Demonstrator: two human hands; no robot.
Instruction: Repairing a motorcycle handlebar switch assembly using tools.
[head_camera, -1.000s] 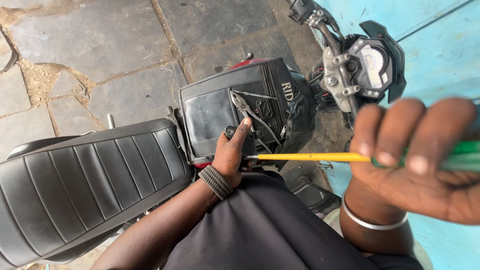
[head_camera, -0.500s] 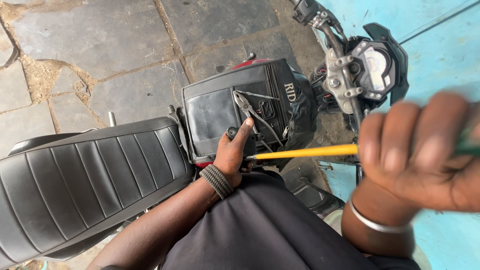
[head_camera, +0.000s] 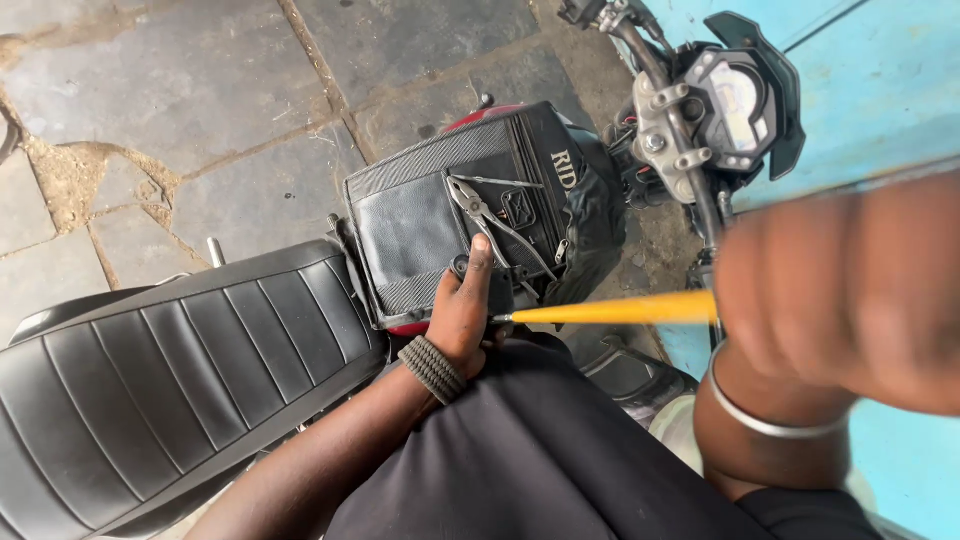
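My left hand (head_camera: 465, 315) grips a small black part (head_camera: 495, 290) at the rear edge of a black tank bag (head_camera: 420, 215) on a motorcycle. My right hand (head_camera: 850, 285), close to the camera and blurred, is closed around the handle of a screwdriver with a yellow shaft (head_camera: 610, 311). The shaft's tip meets the black part at my left hand's fingers. Metal pliers (head_camera: 480, 215) lie on top of the tank bag. A braided band sits on my left wrist and a silver bangle (head_camera: 765, 415) on my right.
A black ribbed seat (head_camera: 150, 370) stretches to the lower left. The handlebar and instrument cluster (head_camera: 715, 105) are at upper right, against a light blue wall (head_camera: 880, 90). Stone paving (head_camera: 180, 110) lies beyond the motorcycle. My dark-clothed knee (head_camera: 540, 460) fills the bottom centre.
My right hand has moved closer to the camera and higher on the screwdriver handle, hiding the green handle. The left hand and the screwdriver tip stay at the same spot.
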